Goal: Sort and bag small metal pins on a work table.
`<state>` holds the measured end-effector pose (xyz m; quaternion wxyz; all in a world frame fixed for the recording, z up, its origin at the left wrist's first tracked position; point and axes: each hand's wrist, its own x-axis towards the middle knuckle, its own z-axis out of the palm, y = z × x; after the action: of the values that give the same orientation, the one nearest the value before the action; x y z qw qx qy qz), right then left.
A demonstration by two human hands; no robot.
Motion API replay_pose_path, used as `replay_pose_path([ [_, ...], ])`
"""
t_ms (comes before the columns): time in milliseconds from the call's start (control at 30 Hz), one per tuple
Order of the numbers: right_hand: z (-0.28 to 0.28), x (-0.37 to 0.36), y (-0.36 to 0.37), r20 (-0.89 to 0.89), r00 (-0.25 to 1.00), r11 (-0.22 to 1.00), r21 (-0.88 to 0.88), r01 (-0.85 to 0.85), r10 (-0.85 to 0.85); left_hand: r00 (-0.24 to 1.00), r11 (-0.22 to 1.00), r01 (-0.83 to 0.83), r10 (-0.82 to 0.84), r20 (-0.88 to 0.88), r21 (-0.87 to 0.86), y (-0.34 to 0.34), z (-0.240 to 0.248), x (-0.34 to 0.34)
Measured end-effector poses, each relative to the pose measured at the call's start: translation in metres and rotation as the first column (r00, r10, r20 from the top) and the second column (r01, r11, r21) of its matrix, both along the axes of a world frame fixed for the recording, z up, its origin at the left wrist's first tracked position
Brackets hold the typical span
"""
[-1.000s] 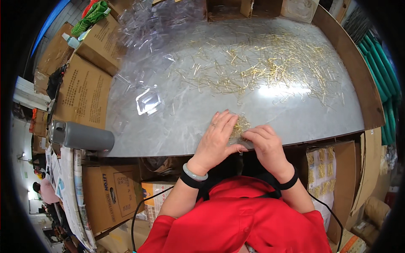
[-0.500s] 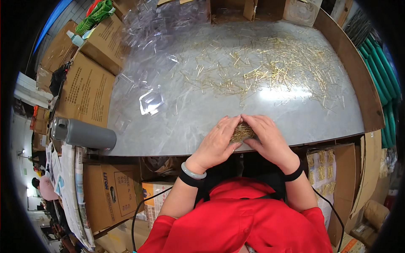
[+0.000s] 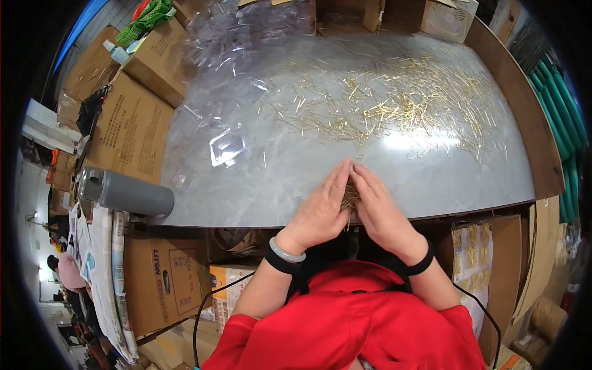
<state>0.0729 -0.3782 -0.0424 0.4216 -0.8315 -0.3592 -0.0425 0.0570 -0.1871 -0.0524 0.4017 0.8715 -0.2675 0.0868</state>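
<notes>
My left hand (image 3: pixel 319 206) and my right hand (image 3: pixel 383 213) are cupped together at the table's near edge, fingertips meeting in a peak. Between the palms they press a small bundle of thin gold-coloured wire pins (image 3: pixel 350 196); only part of it shows. Beyond my hands, a broad scatter of loose gold wire pins (image 3: pixel 419 108) covers the far right of the grey tabletop (image 3: pixel 296 179). Some of these pins seem to have bent ends. At the far left lies a heap of clear plastic cases (image 3: pixel 228 55), with one clear case (image 3: pixel 227 149) apart from it.
A grey bottle (image 3: pixel 135 194) lies on its side at the left edge. Cardboard boxes (image 3: pixel 129 129) line the left, and a brown board (image 3: pixel 518 105) borders the right. Below the table at right, an open carton (image 3: pixel 505 265) holds sheets with gold bundles (image 3: pixel 473 256).
My hands have drawn closer together, squeezing the pin bundle narrower between the palms. The whole view has shifted slightly.
</notes>
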Motion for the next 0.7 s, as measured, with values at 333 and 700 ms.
replay_pose_path([
  [333, -0.001, 0.013, -0.003, 0.177, 0.984, 0.993, -0.115, 0.031, -0.010, 0.996, 0.995, 0.018, -0.026, -0.080, -0.098, 0.004, -0.001, 0.000],
  [700, -0.004, 0.007, -0.007, 0.177, 0.980, 0.985, -0.135, 0.111, -0.086, 0.955, 0.929, -0.295, 0.281, 0.092, 0.224, 0.017, 0.018, -0.031],
])
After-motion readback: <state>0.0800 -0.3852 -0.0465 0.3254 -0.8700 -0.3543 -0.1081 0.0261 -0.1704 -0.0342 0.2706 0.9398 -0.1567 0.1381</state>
